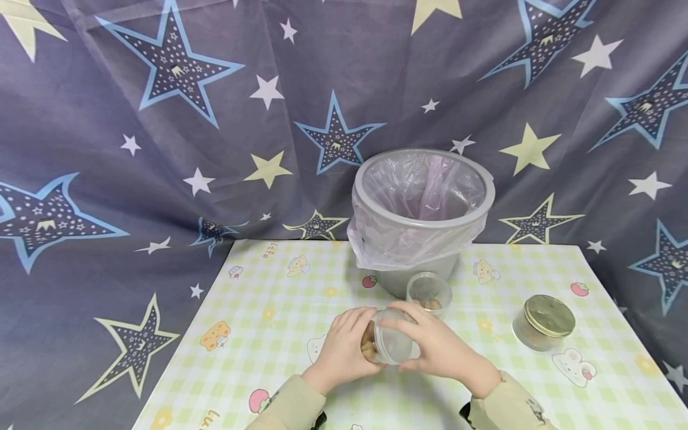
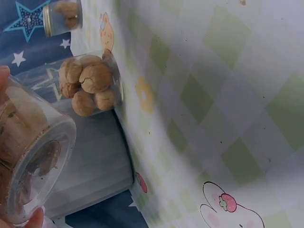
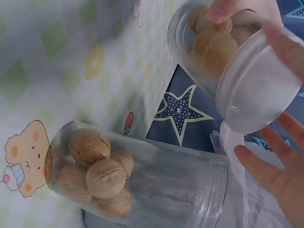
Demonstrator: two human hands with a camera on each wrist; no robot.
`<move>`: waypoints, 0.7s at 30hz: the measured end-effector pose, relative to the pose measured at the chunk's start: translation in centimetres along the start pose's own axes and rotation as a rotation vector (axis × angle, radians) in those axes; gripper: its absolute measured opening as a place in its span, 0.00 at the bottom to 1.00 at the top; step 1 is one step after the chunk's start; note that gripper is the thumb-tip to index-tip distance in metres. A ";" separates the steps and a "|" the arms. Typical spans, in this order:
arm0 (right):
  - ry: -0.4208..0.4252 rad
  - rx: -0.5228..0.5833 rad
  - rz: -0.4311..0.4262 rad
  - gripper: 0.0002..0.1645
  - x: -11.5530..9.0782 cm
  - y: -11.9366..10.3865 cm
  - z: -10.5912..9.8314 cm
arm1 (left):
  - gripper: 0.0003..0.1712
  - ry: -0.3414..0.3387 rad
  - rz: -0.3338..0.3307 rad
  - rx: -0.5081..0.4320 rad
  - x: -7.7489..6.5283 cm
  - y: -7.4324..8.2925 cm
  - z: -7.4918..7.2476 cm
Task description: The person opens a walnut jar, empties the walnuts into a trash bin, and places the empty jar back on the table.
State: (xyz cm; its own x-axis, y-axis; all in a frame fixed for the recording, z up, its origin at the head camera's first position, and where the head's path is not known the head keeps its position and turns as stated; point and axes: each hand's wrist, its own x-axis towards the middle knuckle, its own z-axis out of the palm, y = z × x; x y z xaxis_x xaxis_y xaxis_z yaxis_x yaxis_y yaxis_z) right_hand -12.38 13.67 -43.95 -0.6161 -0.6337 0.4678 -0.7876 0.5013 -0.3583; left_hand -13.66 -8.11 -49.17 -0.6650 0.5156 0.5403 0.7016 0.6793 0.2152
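Note:
My left hand (image 1: 346, 346) grips a clear jar of walnuts (image 3: 213, 50), which is tilted above the table with its base toward the left. At the jar's other end, my right hand (image 1: 443, 346) holds a frosted translucent lid (image 1: 396, 341) between its thumb and fingers. The lid sits over the jar's mouth. Just beyond my hands stands a second clear jar (image 3: 166, 175), open-topped, with several walnuts (image 2: 95, 78) at its bottom. In the left wrist view, fingertips show at the edge beside the held jar's base, and walnuts press against its wall.
A grey bin (image 1: 416, 280) lined with a pinkish plastic bag (image 1: 400, 245) stands behind the open jar. To the right is a gold-lidded jar (image 1: 544, 322) with brown contents. A green-checked cloth (image 1: 279, 310) covers the table; a star-patterned curtain (image 1: 301, 77) hangs behind.

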 end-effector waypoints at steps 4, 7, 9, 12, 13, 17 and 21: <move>0.050 0.007 0.136 0.49 0.1 -0.3 -0.3 | 0.53 0.020 0.007 0.004 0.2 0.1 0.0; 0.056 -0.003 0.278 0.46 0.3 -0.6 -0.4 | 0.52 0.037 0.012 0.017 0.3 0.2 0.0; 0.028 -0.010 0.352 0.45 0.5 -0.8 -0.5 | 0.52 0.044 0.010 0.026 0.3 0.2 0.1; -0.028 0.005 0.415 0.46 0.6 -0.9 -0.3 | 0.51 0.046 0.005 0.032 0.3 0.3 0.1; -0.044 0.012 0.418 0.46 0.6 -0.9 -0.2 | 0.51 0.045 0.004 0.033 0.3 0.3 0.0; -0.076 0.047 0.392 0.46 0.6 -0.9 0.1 | 0.51 0.038 -0.001 0.036 0.4 0.4 -0.1; -0.080 0.020 0.382 0.47 0.7 -1.0 0.2 | 0.51 0.041 0.000 0.042 0.4 0.4 -0.1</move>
State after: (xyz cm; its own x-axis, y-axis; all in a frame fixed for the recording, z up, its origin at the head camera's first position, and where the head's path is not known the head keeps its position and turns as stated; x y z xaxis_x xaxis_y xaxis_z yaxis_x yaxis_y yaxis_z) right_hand -12.01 12.55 -43.42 -0.8632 -0.4478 0.2332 -0.5006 0.6991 -0.5105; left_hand -13.57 -7.68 -48.80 -0.6534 0.4939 0.5737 0.6893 0.7014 0.1812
